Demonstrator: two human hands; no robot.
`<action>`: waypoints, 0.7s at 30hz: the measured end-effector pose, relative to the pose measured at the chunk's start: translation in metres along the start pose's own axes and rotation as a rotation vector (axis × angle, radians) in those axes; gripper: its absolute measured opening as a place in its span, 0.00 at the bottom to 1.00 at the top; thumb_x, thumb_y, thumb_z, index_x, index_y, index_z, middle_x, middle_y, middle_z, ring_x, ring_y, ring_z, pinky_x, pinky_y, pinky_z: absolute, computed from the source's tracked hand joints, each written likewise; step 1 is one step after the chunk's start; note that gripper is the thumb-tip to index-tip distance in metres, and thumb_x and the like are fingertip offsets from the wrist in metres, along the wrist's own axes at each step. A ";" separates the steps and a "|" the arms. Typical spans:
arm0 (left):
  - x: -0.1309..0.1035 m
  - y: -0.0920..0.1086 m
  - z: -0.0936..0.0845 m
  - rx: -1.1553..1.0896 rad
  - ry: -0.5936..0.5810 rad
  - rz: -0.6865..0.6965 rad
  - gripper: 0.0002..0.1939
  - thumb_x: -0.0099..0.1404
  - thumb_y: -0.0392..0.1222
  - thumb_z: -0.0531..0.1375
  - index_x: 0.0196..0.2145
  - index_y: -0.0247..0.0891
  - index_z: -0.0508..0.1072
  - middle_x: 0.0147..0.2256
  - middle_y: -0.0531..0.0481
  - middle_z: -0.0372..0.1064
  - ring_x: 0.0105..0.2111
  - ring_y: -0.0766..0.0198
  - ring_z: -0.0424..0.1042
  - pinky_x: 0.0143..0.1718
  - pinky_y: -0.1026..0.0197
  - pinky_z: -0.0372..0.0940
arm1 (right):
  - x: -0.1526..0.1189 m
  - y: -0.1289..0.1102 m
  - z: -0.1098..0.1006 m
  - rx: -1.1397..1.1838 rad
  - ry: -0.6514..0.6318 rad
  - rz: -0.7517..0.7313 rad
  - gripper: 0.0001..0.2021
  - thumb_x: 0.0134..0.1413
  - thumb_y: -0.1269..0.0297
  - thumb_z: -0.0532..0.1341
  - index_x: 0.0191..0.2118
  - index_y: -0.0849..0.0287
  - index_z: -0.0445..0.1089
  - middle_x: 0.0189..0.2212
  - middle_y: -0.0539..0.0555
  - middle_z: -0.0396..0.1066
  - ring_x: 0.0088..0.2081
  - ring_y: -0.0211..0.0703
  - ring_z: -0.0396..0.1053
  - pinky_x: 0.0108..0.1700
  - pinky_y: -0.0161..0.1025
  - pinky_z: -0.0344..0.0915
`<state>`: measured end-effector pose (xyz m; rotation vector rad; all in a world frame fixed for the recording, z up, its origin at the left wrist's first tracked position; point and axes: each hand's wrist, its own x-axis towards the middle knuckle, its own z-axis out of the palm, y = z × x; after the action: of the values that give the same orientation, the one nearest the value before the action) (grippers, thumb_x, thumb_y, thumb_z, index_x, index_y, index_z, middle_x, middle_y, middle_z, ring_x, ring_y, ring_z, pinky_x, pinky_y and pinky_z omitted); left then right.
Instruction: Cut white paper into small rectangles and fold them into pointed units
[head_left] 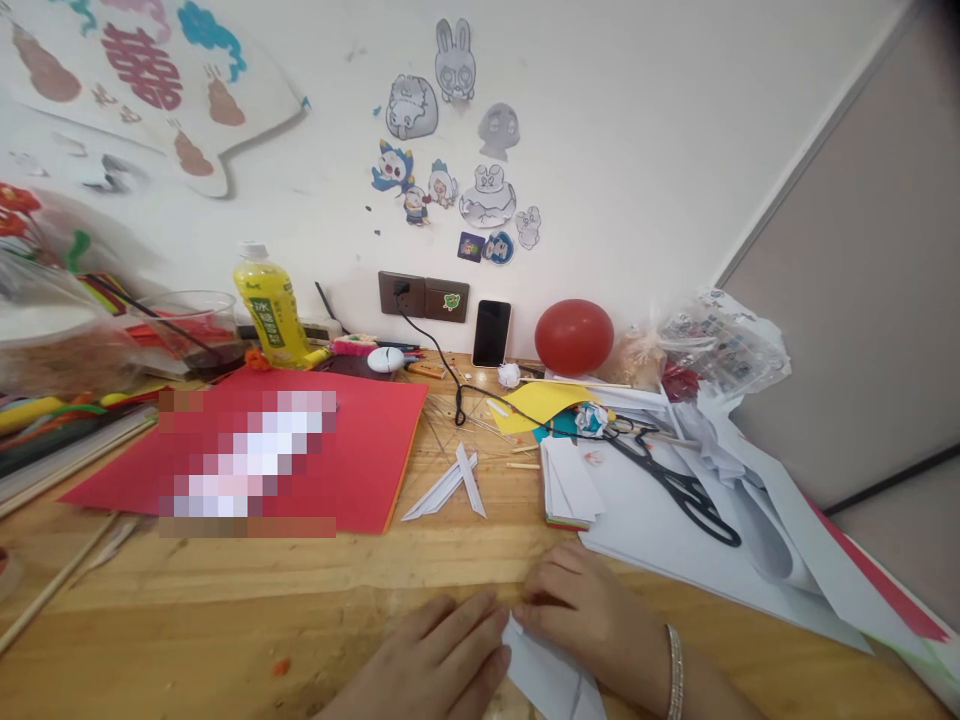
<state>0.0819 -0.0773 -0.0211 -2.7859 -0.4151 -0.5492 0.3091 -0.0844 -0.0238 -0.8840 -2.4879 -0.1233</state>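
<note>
A folded piece of white paper lies on the wooden table at the bottom of the view, with visible creases and a pointed top end. My left hand lies along its left side, fingers together and thumb at the edge, holding it down. From the right, my right hand closes with bent fingers on the paper's upper tip. A bracelet circles the right wrist. Beyond the hands lie folded white paper strips and a stack of small paper sheets. The paper's lower end runs out of view.
Red paper covers the left side. Black scissors rest on large white sheets at right. Along the wall stand a yellow bottle, a phone and a red balloon. A black cable hangs from the socket.
</note>
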 end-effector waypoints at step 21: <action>-0.012 0.005 0.041 -0.004 0.125 -0.058 0.13 0.67 0.35 0.50 0.45 0.41 0.70 0.48 0.49 0.70 0.52 0.55 0.64 0.51 0.55 0.61 | 0.000 0.000 -0.003 0.010 -0.040 0.040 0.12 0.63 0.69 0.53 0.31 0.60 0.72 0.27 0.53 0.70 0.30 0.40 0.62 0.30 0.38 0.57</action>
<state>0.0860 -0.0722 -0.0640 -2.7315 -0.4682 -0.7338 0.3109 -0.0852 -0.0211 -0.9402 -2.5043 -0.0805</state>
